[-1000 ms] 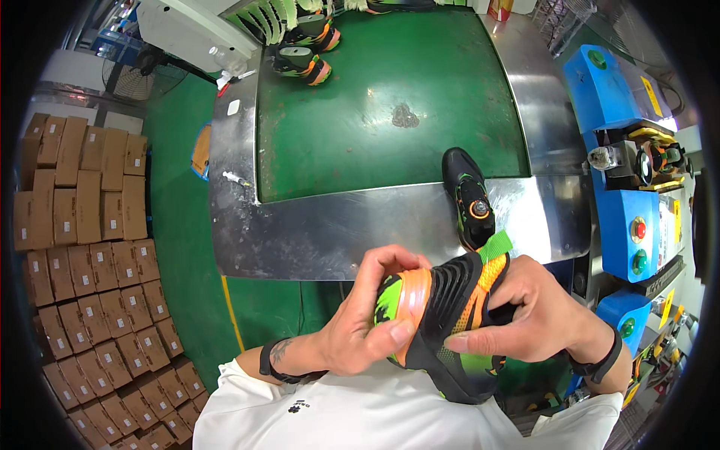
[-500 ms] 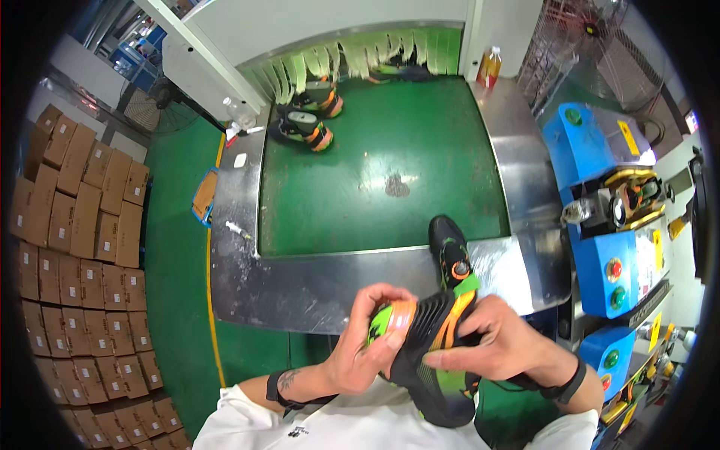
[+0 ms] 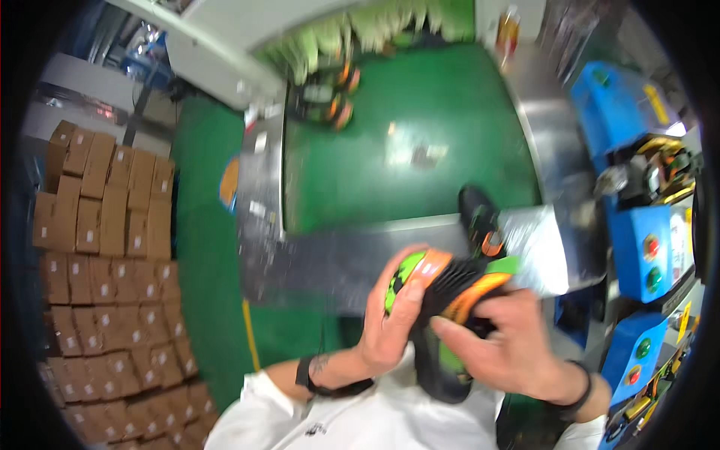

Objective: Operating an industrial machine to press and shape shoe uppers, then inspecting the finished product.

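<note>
A black sports shoe [image 3: 450,289] with green and orange parts is held between both hands in front of my white shirt. My left hand [image 3: 384,330] is wrapped round its green and orange end, the thumb pressed on it. My right hand [image 3: 514,345] grips the other side, with the thumb over the upper and the other fingers partly hidden. Just beyond the hands, a matching black shoe [image 3: 477,214] with an orange ring rests on the metal ledge [image 3: 337,259]. Motion blurs the details of the held shoe.
Across the ledge lies a green belt [image 3: 360,172]. More shoes [image 3: 321,101] sit at its far left, by a strip curtain [image 3: 315,52]. A bottle [image 3: 508,34] stands at far right. Blue machines [image 3: 645,251] line the right; stacked cartons [image 3: 112,285] fill the left.
The whole view has shifted, so the surroundings appear farther right and up. Both hands still hold the shoe, which is now slightly tilted and a little nearer the ledge shoe.
</note>
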Action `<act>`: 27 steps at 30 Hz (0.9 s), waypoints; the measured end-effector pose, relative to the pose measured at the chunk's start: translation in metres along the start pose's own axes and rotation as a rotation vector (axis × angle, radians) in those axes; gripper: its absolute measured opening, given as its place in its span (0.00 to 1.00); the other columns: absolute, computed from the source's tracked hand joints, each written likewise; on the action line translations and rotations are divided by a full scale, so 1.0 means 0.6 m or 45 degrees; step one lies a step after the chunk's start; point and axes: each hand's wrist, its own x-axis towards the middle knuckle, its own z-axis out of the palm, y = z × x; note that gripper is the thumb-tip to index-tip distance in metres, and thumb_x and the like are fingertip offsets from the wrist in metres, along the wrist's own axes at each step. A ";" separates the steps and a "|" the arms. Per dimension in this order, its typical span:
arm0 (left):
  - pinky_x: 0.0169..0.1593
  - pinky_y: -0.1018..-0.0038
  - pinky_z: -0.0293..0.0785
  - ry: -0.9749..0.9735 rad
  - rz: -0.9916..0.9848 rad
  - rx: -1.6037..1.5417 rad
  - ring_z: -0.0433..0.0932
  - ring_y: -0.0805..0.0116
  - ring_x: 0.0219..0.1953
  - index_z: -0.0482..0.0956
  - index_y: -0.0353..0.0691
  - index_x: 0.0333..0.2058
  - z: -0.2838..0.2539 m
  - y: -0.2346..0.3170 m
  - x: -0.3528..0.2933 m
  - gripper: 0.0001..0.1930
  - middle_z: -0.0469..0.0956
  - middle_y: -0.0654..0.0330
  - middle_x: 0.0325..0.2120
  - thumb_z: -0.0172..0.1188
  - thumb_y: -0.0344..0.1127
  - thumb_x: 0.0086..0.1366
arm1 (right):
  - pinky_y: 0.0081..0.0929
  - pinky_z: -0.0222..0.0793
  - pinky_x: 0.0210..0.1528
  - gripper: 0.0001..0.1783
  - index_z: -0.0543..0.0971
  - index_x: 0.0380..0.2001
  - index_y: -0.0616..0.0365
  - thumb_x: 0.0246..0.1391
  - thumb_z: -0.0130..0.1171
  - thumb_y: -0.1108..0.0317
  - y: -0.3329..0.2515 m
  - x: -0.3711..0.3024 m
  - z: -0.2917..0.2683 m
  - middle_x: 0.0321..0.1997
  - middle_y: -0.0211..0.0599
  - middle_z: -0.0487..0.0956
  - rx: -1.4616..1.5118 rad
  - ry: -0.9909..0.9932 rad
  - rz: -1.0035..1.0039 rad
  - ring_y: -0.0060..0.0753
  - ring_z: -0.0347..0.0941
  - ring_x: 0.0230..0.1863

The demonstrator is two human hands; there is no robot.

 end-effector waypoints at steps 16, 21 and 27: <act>0.57 0.68 0.67 -0.073 -0.077 -0.077 0.71 0.62 0.52 0.58 0.29 0.57 0.001 0.048 0.022 0.37 0.69 0.49 0.50 0.59 0.49 0.58 | 0.36 0.72 0.38 0.10 0.83 0.27 0.61 0.35 0.70 0.74 -0.003 0.002 -0.012 0.32 0.43 0.82 -0.029 0.021 -0.275 0.47 0.77 0.34; 0.51 0.76 0.66 0.008 -0.065 -0.209 0.69 0.74 0.44 0.64 0.32 0.55 0.006 0.035 0.023 0.24 0.73 0.59 0.42 0.55 0.38 0.64 | 0.32 0.72 0.35 0.08 0.82 0.25 0.62 0.38 0.69 0.72 -0.013 -0.005 0.001 0.31 0.42 0.82 -0.173 0.016 -0.030 0.45 0.78 0.29; 0.57 0.69 0.66 -0.094 -0.113 -0.180 0.71 0.65 0.52 0.58 0.33 0.59 0.000 0.027 0.010 0.33 0.70 0.52 0.49 0.56 0.47 0.62 | 0.18 0.66 0.26 0.04 0.82 0.27 0.65 0.47 0.66 0.76 -0.011 -0.017 -0.007 0.23 0.31 0.81 0.177 -0.040 0.000 0.16 0.72 0.24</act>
